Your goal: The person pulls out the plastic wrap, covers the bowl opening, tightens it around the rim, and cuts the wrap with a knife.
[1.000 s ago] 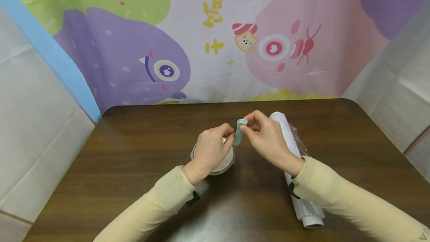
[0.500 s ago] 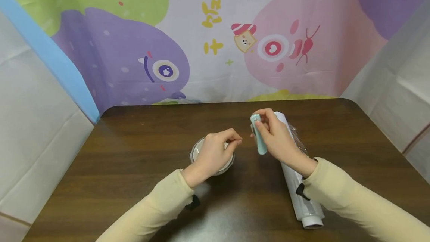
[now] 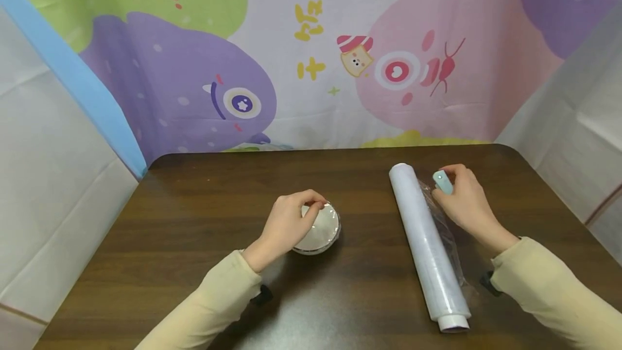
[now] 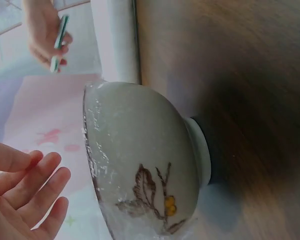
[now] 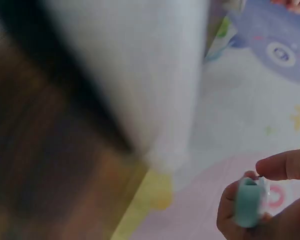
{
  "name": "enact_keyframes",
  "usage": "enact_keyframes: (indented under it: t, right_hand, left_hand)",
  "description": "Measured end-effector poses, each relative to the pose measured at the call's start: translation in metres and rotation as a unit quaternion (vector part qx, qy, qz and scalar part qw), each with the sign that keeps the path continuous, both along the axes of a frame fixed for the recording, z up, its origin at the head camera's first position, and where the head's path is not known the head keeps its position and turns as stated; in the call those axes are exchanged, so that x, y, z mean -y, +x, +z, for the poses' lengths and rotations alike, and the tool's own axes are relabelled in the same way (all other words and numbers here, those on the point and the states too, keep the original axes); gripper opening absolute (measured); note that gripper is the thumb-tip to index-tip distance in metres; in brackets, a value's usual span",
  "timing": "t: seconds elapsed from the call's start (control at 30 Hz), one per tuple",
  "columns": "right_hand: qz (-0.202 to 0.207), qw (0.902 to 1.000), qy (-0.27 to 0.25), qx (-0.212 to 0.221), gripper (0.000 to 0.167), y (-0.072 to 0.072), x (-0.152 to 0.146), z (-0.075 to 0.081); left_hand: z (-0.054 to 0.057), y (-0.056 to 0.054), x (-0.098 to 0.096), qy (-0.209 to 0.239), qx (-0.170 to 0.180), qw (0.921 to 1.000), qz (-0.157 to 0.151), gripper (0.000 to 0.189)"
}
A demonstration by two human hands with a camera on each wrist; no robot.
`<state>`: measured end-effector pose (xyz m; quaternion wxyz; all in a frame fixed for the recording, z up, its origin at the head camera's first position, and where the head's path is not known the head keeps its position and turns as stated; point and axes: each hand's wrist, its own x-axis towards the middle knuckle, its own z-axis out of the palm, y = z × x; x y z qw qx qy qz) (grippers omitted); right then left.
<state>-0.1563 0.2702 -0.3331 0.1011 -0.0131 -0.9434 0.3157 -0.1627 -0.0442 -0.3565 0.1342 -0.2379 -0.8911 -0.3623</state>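
Note:
My left hand (image 3: 290, 222) hovers over the near left side of a bowl (image 3: 318, 234), thumb and forefinger tips close together, nothing visible between them. In the left wrist view the bowl (image 4: 140, 130) has clear plastic wrap over its rim and upper side, and a painted leaf and yellow berries; its fingers (image 4: 45, 185) look relaxed, beside the rim. My right hand (image 3: 468, 201), beyond the wrap roll, grips a small mint-green folding tool (image 3: 443, 182); its exact kind is unclear. The right wrist view shows the tool (image 5: 247, 202) end-on between thumb and fingers.
A plastic wrap roll (image 3: 427, 247) lies lengthwise on the dark wooden table (image 3: 194, 231), between bowl and right hand. A loose sheet of clear film (image 3: 449, 242) trails from its right side. A printed cartoon curtain (image 3: 311, 118) hangs behind the table's far edge.
My right hand has carried the mint-green tool away from the left hand, rightward across the wrap roll. The left hand has drawn slightly left and down, uncovering more of the bowl.

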Motion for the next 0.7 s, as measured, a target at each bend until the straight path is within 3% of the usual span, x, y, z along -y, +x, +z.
enact_keyframes:
  t: [0.23,0.5,0.7]
  right_hand:
    - [0.001,0.9965,0.069,0.047,0.044,0.0,-0.035,-0.023]
    - [0.052,0.9777,0.131,0.156,0.038,0.0,-0.058,-0.045]
    - [0.06,0.9721,0.149,0.171,0.034,0.0,-0.06,-0.054]
  left_hand:
    - [-0.001,-0.002,0.006,0.002,0.002,0.9999,0.017,0.013]
    - [-0.003,-0.003,0.012,-0.005,0.007,0.9998,0.021,0.013]
    - [-0.003,-0.003,0.013,-0.007,0.009,0.9997,0.021,0.014]
